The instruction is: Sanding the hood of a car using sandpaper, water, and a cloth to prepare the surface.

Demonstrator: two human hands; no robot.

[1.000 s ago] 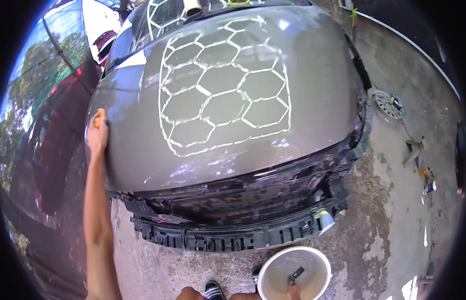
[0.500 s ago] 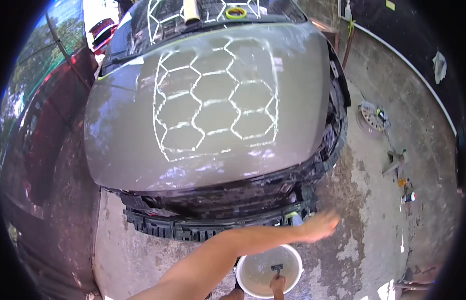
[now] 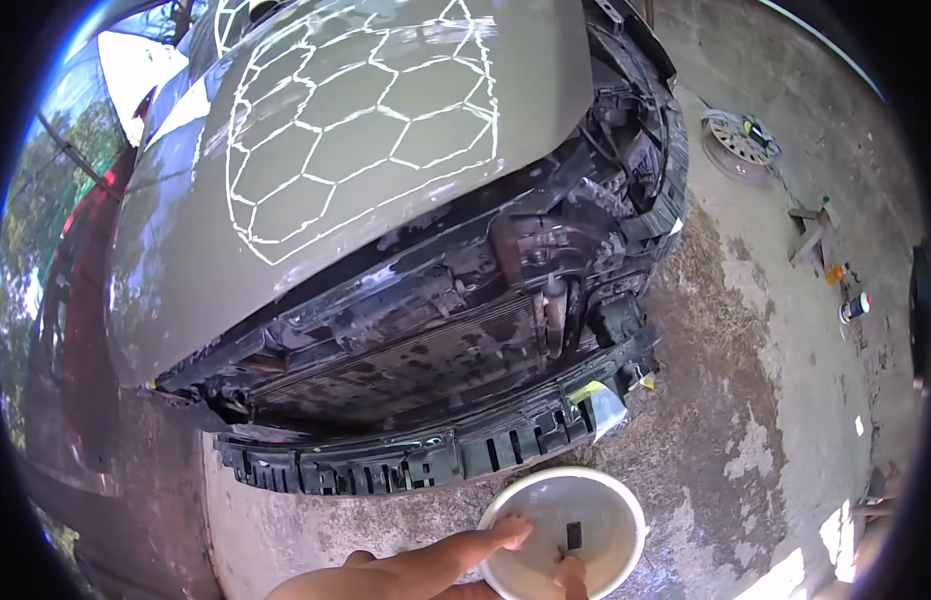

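A round white basin [image 3: 640,530] of cloudy water stands on the ground at the lower right. My left hand [image 3: 512,530] is over its left side, the fingers drawn together; whatever they may hold is too small to make out. At the basin's near side my right hand [image 3: 568,572] is closed at the lower end of a small dark rectangular block [image 3: 573,535], held over or in the water. Beyond the basin is a car front with its bumper cover off. White outlined hexagons cover part of its grey hood [image 3: 365,120].
A black slatted bumper support [image 3: 385,475] sits just beyond the basin, with a crumpled plastic-like scrap [image 3: 605,408] on it. On the right lie a wheel [image 3: 740,140], a small wooden stand [image 3: 810,235] and a bottle [image 3: 854,307]. A dark red reflective surface [image 3: 75,330] lines the left.
My left arm has drawn back from the right, bringing that hand to the basin. The block has turned from crosswise to upright in view. My view has tilted down toward the car's front.
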